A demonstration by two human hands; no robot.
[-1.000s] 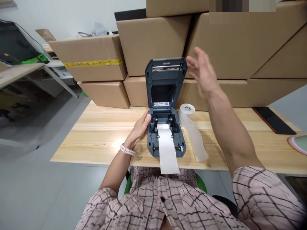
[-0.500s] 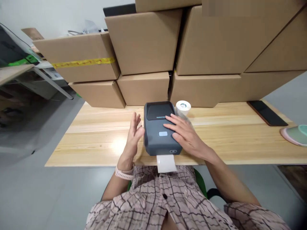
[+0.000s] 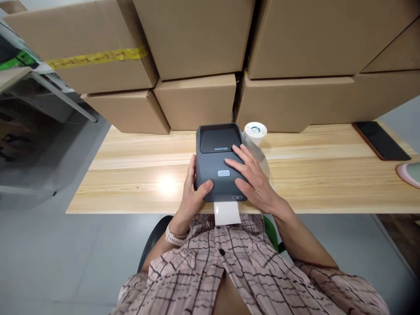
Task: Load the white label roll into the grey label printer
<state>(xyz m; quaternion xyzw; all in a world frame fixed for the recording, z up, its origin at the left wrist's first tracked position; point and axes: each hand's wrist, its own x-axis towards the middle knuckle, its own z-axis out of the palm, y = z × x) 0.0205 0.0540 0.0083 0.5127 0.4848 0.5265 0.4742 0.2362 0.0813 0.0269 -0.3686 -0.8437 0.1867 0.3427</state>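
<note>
A dark grey label printer (image 3: 210, 164) sits on the wooden table near its front edge, with a blank white label (image 3: 227, 213) sticking out of its front. My left hand (image 3: 194, 188) grips the printer's left side, thumb on the top and fingers along the wall. Spread over the right part of the lid, my right hand (image 3: 254, 177) rests with its fingers apart. Behind the right hand stands a white label roll (image 3: 255, 131). A pale strip (image 3: 260, 157) from it runs down behind that hand, partly hidden.
Stacked cardboard boxes (image 3: 197, 103) line the back of the table (image 3: 131, 175). At the right lie a dark phone (image 3: 380, 140) and, at the frame's edge, part of a pink and green object (image 3: 410, 173). Another table (image 3: 13, 78) stands at the far left.
My left hand has gone from standing beside the printer to gripping its left side, thumb now on top. My right hand stays on the lid. The view has tilted down somewhat.
</note>
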